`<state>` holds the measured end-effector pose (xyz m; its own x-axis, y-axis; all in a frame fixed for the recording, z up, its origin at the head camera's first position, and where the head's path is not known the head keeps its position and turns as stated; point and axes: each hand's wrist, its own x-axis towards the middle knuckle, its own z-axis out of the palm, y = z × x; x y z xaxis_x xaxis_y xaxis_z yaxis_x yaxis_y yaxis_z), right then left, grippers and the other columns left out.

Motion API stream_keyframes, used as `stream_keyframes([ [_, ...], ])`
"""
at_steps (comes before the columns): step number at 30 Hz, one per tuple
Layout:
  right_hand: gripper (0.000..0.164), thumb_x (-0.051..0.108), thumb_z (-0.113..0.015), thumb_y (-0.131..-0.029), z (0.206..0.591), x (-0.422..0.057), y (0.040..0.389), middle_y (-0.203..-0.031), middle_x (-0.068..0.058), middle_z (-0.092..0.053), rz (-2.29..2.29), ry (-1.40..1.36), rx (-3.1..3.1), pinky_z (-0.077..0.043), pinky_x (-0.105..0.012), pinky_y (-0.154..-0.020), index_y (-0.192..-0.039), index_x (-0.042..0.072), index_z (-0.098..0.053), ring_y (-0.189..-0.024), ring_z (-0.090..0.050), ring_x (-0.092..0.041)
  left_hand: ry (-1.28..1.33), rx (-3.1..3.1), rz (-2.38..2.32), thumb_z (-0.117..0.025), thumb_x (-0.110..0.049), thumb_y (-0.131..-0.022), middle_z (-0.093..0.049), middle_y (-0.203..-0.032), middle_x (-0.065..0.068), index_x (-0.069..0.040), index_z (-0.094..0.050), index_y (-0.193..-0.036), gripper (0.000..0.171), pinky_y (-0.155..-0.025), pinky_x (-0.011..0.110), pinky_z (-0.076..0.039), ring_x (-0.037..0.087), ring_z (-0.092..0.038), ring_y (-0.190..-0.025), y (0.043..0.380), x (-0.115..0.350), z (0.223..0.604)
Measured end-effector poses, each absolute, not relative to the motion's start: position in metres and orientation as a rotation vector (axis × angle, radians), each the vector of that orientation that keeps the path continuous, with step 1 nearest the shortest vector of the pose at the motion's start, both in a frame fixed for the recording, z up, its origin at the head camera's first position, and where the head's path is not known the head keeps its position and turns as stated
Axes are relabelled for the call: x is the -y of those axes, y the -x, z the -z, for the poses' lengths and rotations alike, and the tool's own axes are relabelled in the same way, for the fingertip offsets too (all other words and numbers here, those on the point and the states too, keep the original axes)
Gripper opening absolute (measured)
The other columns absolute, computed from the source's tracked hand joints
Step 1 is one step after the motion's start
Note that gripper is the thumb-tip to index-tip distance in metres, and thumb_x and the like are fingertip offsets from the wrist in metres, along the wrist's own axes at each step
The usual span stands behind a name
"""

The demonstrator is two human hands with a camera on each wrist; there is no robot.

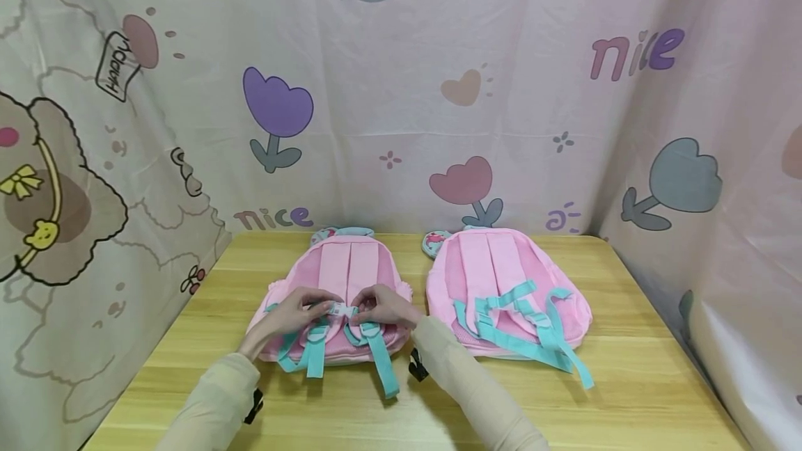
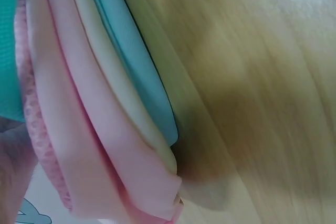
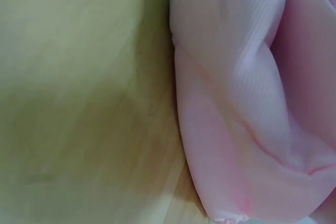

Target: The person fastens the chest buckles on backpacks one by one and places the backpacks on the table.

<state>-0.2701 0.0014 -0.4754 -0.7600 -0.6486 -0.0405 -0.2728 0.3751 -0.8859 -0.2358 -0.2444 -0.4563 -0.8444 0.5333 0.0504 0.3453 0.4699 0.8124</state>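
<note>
A pink backpack (image 1: 307,266) lies on the table with its shoulder straps facing up. Over its middle, a white buckle (image 1: 342,310) sits between my two hands. My left hand (image 1: 302,310) pinches the buckle's left end; my right hand (image 1: 382,305) pinches at its right end, where turquoise webbing shows. Turquoise strap ends (image 1: 382,364) hang from the adjusters toward the near edge. In the left wrist view the backpack's layered side (image 2: 100,114) fills the left part. Pink padded fabric (image 3: 226,103) takes up the right of the right wrist view.
To the right lies a second pink backpack (image 1: 545,277), its turquoise straps (image 1: 526,346) joined across it and trailing forward. The wooden table (image 1: 651,381) bears both. A printed curtain (image 1: 388,54) hangs behind and at both sides.
</note>
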Motion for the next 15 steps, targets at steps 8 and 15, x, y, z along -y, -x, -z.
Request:
stream_keyframes([
  [8, 0.019, 0.015, -0.083, -0.083, 0.4756, -0.0038, 0.2711, -0.079, 0.0, -0.067, 1.315, 0.873, -2.331, -0.045, -0.015, -0.068, -0.097, 0.004, -0.076, -0.07, -0.053, -0.002, -0.803, -2.475, -1.329, -0.05, -0.013, -0.106, -0.069, -0.123, 0.027, 0.005, -0.064, -0.127, 0.031, -0.086, 0.019, -0.053, 0.001, -0.067, -0.101, 0.2371, 0.2459, 0.4603],
  [15, 0.017, 0.016, -0.081, -0.086, 0.4817, -0.0034, 0.2717, -0.077, 0.002, -0.066, 1.33, 0.891, -2.358, -0.043, -0.015, -0.063, -0.097, 0.004, -0.076, -0.066, -0.051, -0.002, -0.85, -2.443, -1.336, -0.049, -0.011, -0.106, -0.067, -0.125, 0.029, 0.006, -0.06, -0.132, 0.033, -0.081, 0.019, -0.052, 0.003, -0.066, -0.091, 0.2379, 0.2474, 0.4638],
])
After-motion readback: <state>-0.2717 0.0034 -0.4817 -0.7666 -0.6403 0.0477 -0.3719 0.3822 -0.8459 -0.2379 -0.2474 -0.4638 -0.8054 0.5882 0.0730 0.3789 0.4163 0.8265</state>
